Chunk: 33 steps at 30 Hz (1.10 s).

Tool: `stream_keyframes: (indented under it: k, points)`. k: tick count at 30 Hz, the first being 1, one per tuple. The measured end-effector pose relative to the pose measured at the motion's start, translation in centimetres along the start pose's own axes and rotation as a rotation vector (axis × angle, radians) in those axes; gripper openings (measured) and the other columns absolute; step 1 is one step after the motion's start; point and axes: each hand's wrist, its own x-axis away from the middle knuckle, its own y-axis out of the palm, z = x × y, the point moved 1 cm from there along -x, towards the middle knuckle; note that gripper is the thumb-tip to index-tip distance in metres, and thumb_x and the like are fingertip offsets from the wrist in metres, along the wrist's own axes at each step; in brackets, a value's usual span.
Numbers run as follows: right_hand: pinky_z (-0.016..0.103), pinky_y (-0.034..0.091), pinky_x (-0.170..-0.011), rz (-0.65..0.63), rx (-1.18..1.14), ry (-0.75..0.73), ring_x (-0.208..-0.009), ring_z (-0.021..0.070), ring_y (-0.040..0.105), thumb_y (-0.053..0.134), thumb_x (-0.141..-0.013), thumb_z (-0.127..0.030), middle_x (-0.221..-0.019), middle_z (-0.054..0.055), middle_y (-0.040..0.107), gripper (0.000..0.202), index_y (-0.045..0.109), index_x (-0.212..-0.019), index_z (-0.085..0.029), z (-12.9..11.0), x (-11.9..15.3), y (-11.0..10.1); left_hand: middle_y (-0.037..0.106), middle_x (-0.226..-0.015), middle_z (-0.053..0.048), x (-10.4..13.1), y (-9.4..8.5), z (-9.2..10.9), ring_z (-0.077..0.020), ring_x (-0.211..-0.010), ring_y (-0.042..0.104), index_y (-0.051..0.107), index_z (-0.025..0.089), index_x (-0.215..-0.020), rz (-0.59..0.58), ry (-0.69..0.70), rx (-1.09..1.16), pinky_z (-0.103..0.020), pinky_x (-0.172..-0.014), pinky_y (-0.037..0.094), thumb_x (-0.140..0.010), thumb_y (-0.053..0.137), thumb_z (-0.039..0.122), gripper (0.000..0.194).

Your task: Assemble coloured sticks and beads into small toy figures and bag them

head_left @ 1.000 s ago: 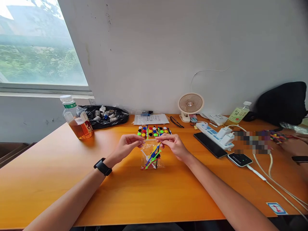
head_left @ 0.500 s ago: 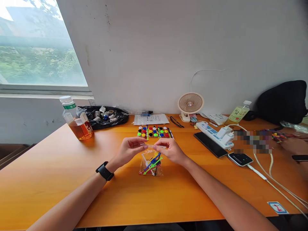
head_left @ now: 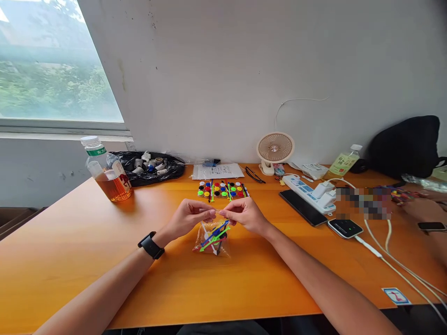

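A clear plastic bag hangs between my hands over the wooden table. Inside it are colourful plastic arrow-shaped pieces in blue, green, white, red and black. My left hand pinches the bag's top edge between thumb and fingers, and a black watch is on that wrist. Close beside it, my right hand pinches the same edge, thumb nearly touching the left one. Just beyond my hands lie rows of coloured round pieces with thin sticks among them.
At left stand a tea bottle and a black bag of cardboard-like tubes. Papers, glasses and a fan line the back. A phone, power strip and cables lie right, near another person's hand.
The bag has swung slightly left and tilted. My fingertips have come closer together along its top edge. The whole view has shifted a little.
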Motion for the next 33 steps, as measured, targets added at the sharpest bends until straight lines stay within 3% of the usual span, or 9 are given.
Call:
stream_keyframes:
  k: [6, 11, 14, 16, 21, 23, 25, 30, 33]
  points:
    - [0.029, 0.059, -0.062, -0.033, -0.009, -0.029, -0.06, 0.0159, 0.069, 0.084, -0.082, -0.057, -0.071, 0.005, 0.074, 0.044, 0.082, -0.09, -0.014, -0.4, 0.0, -0.1, 0.083, -0.088, -0.013, -0.3, -0.7, 0.7, -0.0202, -0.076, 0.076, 0.085, 0.014, -0.099, -0.001, -0.004, 0.035, -0.03, -0.071, 0.061, -0.087, 0.083, 0.054, 0.042]
    - [0.038, 0.064, -0.08, -0.003, -0.052, -0.095, -0.08, 0.0207, 0.076, 0.082, -0.085, -0.053, -0.099, 0.009, 0.081, 0.047, 0.078, -0.116, -0.019, -0.2, -0.6, -1.6, 0.083, -0.093, -0.012, -0.4, -2.3, 0.8, -0.0214, -0.08, 0.076, 0.084, 0.015, -0.103, 0.05, -0.012, -0.027, -0.03, -0.074, 0.061, -0.089, 0.08, 0.055, 0.042]
    - [0.037, 0.061, -0.075, 0.199, 0.002, -0.081, -0.08, 0.0211, 0.073, 0.084, -0.079, -0.055, -0.094, 0.009, 0.079, 0.048, 0.076, -0.109, -0.018, 0.3, -1.2, -4.7, 0.082, -0.091, -0.012, -0.8, -4.9, 0.3, -0.0195, -0.077, 0.075, 0.083, 0.014, -0.102, 0.234, 0.007, -0.085, -0.028, -0.07, 0.058, -0.089, 0.08, 0.054, 0.042]
    - [0.033, 0.056, -0.068, 0.248, 0.108, -0.022, -0.075, 0.0193, 0.069, 0.084, -0.077, -0.06, -0.088, 0.008, 0.077, 0.048, 0.075, -0.097, -0.017, 0.7, -1.5, -7.0, 0.081, -0.086, -0.011, -1.1, -7.1, 0.0, -0.0187, -0.074, 0.073, 0.082, 0.013, -0.098, 0.389, 0.041, -0.138, -0.027, -0.067, 0.057, -0.088, 0.079, 0.054, 0.042]
    - [0.029, 0.042, -0.064, 0.01, 0.362, 0.141, -0.068, 0.0151, 0.057, 0.083, -0.074, -0.067, -0.073, 0.003, 0.068, 0.054, 0.071, -0.079, -0.015, 2.0, -1.0, -10.8, 0.082, -0.094, -0.009, -0.8, -11.2, 0.4, -0.0224, -0.083, 0.076, 0.083, 0.016, -0.105, 0.807, 0.204, -0.461, -0.031, -0.075, 0.06, -0.09, 0.076, 0.05, 0.037]
    - [0.029, 0.038, -0.061, -0.134, 0.391, 0.227, -0.065, 0.0142, 0.054, 0.084, -0.072, -0.068, -0.073, 0.003, 0.068, 0.056, 0.071, -0.079, -0.014, 2.5, -0.7, -11.2, 0.083, -0.103, -0.008, -0.4, -12.2, 0.5, -0.0235, -0.091, 0.076, 0.084, 0.019, -0.108, 0.892, 0.28, -0.668, -0.033, -0.084, 0.059, -0.095, 0.07, 0.047, 0.034]
    - [0.028, 0.035, -0.06, -0.219, 0.408, 0.279, -0.064, 0.0138, 0.051, 0.084, -0.07, -0.071, -0.072, 0.002, 0.067, 0.058, 0.07, -0.078, -0.015, 2.8, -0.5, -11.4, 0.082, -0.11, -0.007, -0.2, -12.8, 0.0, -0.0252, -0.1, 0.075, 0.084, 0.022, -0.107, 0.851, 0.302, -0.848, -0.035, -0.089, 0.057, -0.099, 0.064, 0.043, 0.03]
    - [0.028, 0.032, -0.06, -0.254, 0.507, 0.25, -0.064, 0.0131, 0.046, 0.083, -0.07, -0.072, -0.068, -0.001, 0.061, 0.059, 0.062, -0.07, -0.017, 3.3, -0.6, -11.5, 0.082, -0.104, -0.008, -0.4, -13.3, -2.7, -0.0311, -0.097, 0.074, 0.085, 0.025, -0.095, 0.389, 0.088, -1.143, -0.037, -0.078, 0.052, -0.092, 0.066, 0.04, 0.023]
    - [0.028, 0.032, -0.061, -0.238, 0.519, 0.249, -0.064, 0.0132, 0.046, 0.084, -0.069, -0.071, -0.067, -0.002, 0.059, 0.059, 0.059, -0.07, -0.017, 3.6, -0.7, -11.6, 0.081, -0.107, -0.009, -0.5, -12.9, -3.5, -0.032, -0.099, 0.071, 0.083, 0.025, -0.095, 0.266, 0.102, -1.197, -0.039, -0.082, 0.05, -0.09, 0.07, 0.049, 0.028]
